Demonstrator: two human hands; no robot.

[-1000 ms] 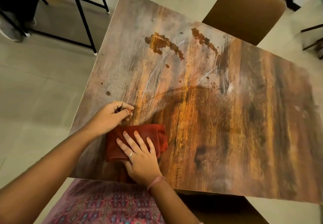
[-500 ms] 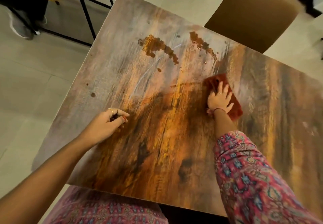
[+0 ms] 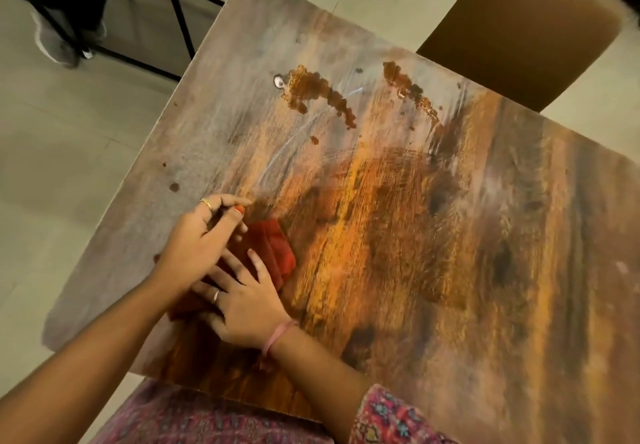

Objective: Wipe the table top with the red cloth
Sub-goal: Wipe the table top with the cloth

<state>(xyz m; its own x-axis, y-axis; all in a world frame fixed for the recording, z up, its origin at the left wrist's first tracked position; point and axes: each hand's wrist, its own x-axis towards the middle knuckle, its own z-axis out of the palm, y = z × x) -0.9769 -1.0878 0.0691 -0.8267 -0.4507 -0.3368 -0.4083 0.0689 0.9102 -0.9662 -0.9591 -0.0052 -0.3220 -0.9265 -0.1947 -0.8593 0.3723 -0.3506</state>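
Wood-grain table [image 3: 450, 236], brown spill stains [image 3: 318, 97] toward far edge. Red cloth [image 3: 273, 249] bunched near left front corner, long axis running near-left to far-right. Right hand [image 3: 242, 301] flat on cloth, fingers extended; left hand [image 3: 197, 239] loosely curled, resting beside cloth, holding nothing.

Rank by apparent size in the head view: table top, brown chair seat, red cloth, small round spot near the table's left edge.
1. table top
2. brown chair seat
3. red cloth, partly hidden under the hands
4. small round spot
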